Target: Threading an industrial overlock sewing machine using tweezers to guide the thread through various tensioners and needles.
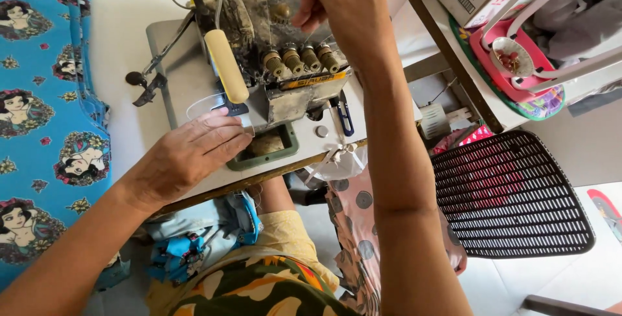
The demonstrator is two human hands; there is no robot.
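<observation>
The person's left hand [191, 154] lies flat, palm down, on the white sewing table [123, 31], fingers together and stretched toward the front of the worn, grey metal overlock sewing machine [278, 44]. Its fingertips touch the machine's base just beside the needle area and the cream-coloured cylindrical handle [227, 66]; the hand grips nothing and simply presses on the surface. A small clear plastic guard [204, 105] shows just above its knuckles.

The right hand [343, 1] is raised over the top of the machine, above the row of four brass-coloured tension knobs [301, 58]. Its thumb and fingers are pinched closed, and a thin pale thread [310, 31] seems to run down from the pinch toward the knobs, though it is too fine to be sure.

A pair of small blue-handled thread snips [343, 118] lies on the table to the right of the machine, near a green-rimmed opening [265, 147] in the tabletop. Blue printed fabric with cartoon figures [39, 115] is stacked at the far left of the table. A black mesh chair seat [512, 193] stands to the right, well apart from both hands.
</observation>
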